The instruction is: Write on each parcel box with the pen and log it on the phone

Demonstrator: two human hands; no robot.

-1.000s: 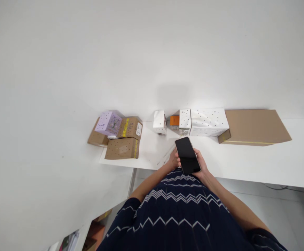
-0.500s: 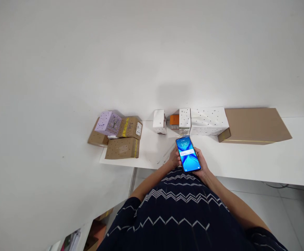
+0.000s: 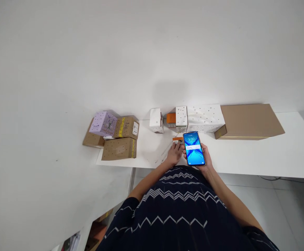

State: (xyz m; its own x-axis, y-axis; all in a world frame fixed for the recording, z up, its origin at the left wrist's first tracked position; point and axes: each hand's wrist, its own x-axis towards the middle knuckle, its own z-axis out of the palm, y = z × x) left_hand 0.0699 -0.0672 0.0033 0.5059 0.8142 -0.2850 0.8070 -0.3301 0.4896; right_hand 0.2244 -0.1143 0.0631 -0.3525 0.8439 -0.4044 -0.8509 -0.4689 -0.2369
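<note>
Right hand (image 3: 205, 158) grips slim black smartphone (image 3: 194, 148), lock screen lit blue; screen was dark a second ago, so phone is awake and in use. Left hand (image 3: 174, 155) has come off phone, fingers loose, touching white table (image 3: 246, 157) near small orange card (image 3: 178, 140). At 12 o'clock: white speckled boxes (image 3: 205, 118). At 10 o'clock: brown cardboard parcels (image 3: 119, 148).

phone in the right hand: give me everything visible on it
The phone is a slim dark-edged slab with a glossy screen, lit, showing a blue patterned wallpaper, the time 3:00 and a pale banner beneath it. It is held screen-up, tilted slightly, above the near edge of the white table. The right hand grips it from below and the side; the left hand sits just beside it, not clearly touching.
</note>
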